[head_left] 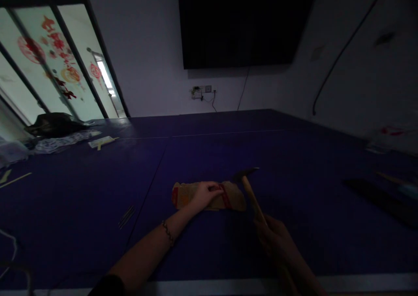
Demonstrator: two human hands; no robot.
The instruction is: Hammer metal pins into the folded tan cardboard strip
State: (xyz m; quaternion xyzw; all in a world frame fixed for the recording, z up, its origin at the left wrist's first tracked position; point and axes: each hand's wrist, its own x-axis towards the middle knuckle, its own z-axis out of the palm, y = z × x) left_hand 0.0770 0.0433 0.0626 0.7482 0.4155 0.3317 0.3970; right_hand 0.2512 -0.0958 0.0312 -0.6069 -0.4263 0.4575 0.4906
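Observation:
My right hand (pixel 276 235) grips the wooden handle of a hammer (pixel 252 196), with its dark metal head raised at the right end of a flat brown cardboard piece (pixel 184 194). The cardboard has red and orange print and lies on the purple surface. Across its middle rests my left hand (pixel 205 194), thumb and fingers brought together over a red printed stripe. Whatever the left fingertips pinch is too small and dark to make out. A beaded bracelet (pixel 167 233) circles the left wrist.
Several thin metal rods (pixel 126 216) lie left of my left arm. A long dark flat object (pixel 380 200) is on the right. Plastic packaging (pixel 63 140) and a dark bag (pixel 57 124) sit at the far left. A television (pixel 244 24) hangs on the back wall.

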